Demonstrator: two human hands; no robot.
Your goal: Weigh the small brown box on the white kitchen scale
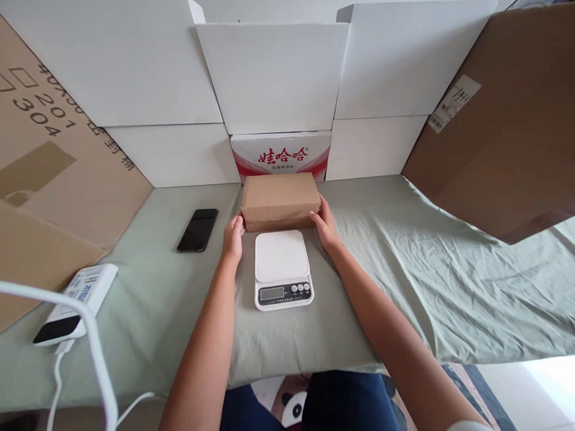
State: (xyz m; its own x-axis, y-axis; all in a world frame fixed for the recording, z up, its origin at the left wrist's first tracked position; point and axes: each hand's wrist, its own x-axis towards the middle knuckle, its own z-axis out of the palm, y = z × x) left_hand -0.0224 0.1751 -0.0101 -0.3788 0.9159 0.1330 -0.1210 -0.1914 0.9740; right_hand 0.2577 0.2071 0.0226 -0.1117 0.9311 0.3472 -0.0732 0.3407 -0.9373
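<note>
**Both hands close on a brown box behind a kitchen scale**

A person seated at a cloth-covered table (408,276) grips a brown box (279,199) from its two short ends. The left hand (233,235) presses flat against the box's 9 o'clock end, fingers held together; the right hand (323,224) cups the 3 o'clock end, fingers together and curled round the corner. The box rests on the cloth at 12 o'clock from the white scale (282,269), just beside its far edge, and in front of a red-and-white carton (280,153) standing against the white cardboard wall (274,70). Whether the box has left the cloth cannot be told.

A black phone (198,229) lies at 9 o'clock from the box, well apart. A white power strip (77,302) sits at 8 o'clock near the table's edge, its cable trailing off.

Judged from the grip, even pressure from both palms and a level lift would serve best: the box is wider than the scale's plate, so centring it would keep it from tipping or covering the display.
</note>
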